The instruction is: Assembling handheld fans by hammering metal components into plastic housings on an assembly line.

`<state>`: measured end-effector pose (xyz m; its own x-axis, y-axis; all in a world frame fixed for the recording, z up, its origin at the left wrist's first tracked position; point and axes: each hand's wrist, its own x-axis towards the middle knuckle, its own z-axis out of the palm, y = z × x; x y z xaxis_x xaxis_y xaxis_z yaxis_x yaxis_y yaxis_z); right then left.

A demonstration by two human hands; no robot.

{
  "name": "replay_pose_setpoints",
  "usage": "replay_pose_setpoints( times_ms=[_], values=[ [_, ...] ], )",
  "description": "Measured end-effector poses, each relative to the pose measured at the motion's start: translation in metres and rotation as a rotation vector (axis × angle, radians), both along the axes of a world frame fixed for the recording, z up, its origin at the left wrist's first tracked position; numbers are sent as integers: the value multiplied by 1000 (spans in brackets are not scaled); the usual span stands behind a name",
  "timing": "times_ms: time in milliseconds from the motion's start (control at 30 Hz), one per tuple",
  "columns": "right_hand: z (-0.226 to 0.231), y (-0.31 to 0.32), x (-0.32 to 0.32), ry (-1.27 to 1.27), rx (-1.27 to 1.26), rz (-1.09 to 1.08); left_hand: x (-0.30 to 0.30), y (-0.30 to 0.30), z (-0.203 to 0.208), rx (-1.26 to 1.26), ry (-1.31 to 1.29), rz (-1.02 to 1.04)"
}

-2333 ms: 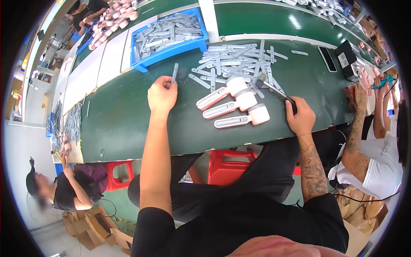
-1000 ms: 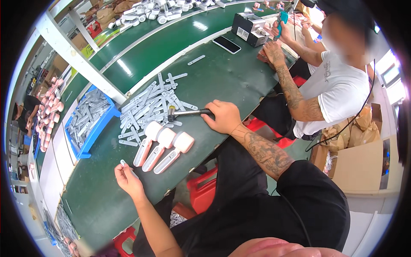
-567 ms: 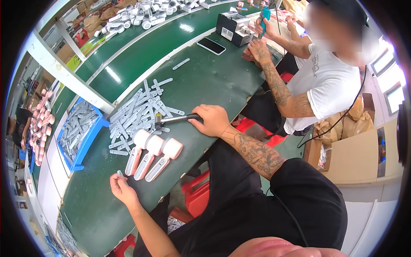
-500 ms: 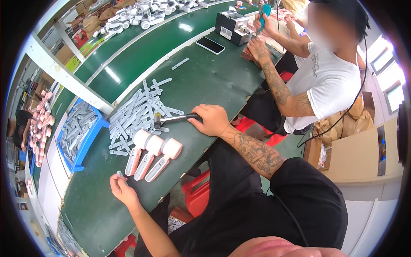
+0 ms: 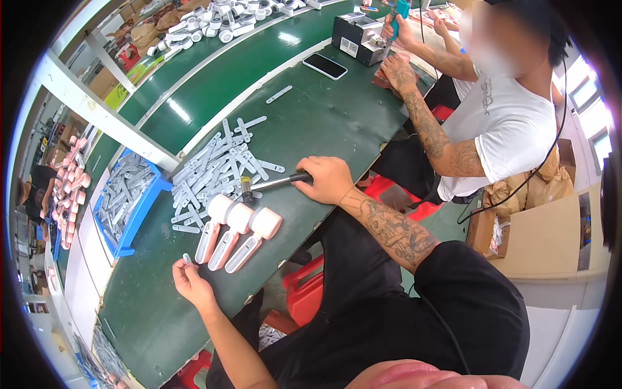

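My right hand (image 5: 327, 181) is closed round the black grip of a hammer (image 5: 275, 184). The hammer's head hangs at the near edge of a pile of flat grey plastic strips (image 5: 217, 170). Just below that head lie three pink-and-white devices (image 5: 241, 219), side by side, with round heads and long grey-faced handles pointing toward me. Left of their handle ends, my left hand (image 5: 192, 285) pinches a small grey plastic strip (image 5: 187, 258) between thumb and fingers; most of it is hidden by the hand.
A blue bin (image 5: 139, 217) of grey strips stands left of the pile. One loose strip (image 5: 279, 94) and a phone (image 5: 325, 66) lie farther back, near a black box (image 5: 356, 40). At right a co-worker (image 5: 499, 123) holds a teal power tool (image 5: 400, 10). Beyond runs a green conveyor (image 5: 214, 78).
The whole view has shifted slightly, so the table appears farther right. The hammer head sits a little nearer to the devices. Both hands keep their grips.
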<state>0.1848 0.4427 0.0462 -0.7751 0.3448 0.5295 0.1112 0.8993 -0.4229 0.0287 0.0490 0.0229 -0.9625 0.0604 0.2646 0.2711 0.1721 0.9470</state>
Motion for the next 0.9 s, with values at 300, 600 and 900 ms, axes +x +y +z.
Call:
replay_pose_setpoints(
  times_ms=[300,600,900],
  values=[
    [2,2,3,-20,-2,-25,2,3,3,-47,1,2],
    [-6,-7,-8,-28,29,5,2,-14,-11,-41,30,73],
    [-2,3,-4,28,-32,-255,-3,9,8,-74,3,146]
  ],
)
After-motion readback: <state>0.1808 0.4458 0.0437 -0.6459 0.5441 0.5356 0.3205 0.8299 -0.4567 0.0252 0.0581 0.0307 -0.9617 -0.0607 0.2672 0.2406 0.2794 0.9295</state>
